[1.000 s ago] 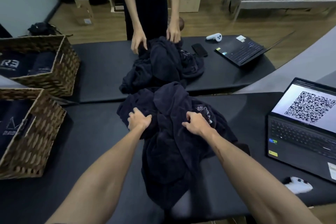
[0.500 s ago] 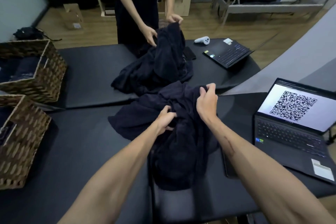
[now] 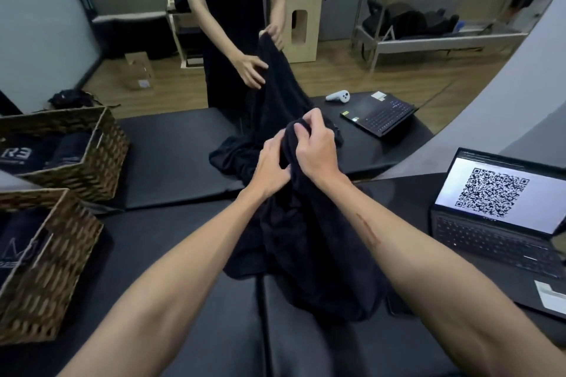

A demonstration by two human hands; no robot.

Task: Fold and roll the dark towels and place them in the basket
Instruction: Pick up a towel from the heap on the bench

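You've got the towel (image 3: pixel 306 242) bunched up high in both hands, w/ its top edge pinched above the mat (image 3: pixel 171 147). Your right hand (image 3: pixel 312 147) curls over the top of the bunch, fingers wrapped round the cloth; your left hand (image 3: pixel 271 167) grips it just beside and a bit lower, the two hands touching or nearly so. The rest of the towel hangs straight down from them toward you and pools crumpled on the mat, so its long axis runs roughly vertical right now, not flat.

Probably you're hunting for corners, no fold started yet. To spread it, your hands need to slide apart along that top edge, left going left, right going right.

The basket (image 3: pixel 52 272) sits well off to your left, nearer your left hand, w/ rolled towels already inside.
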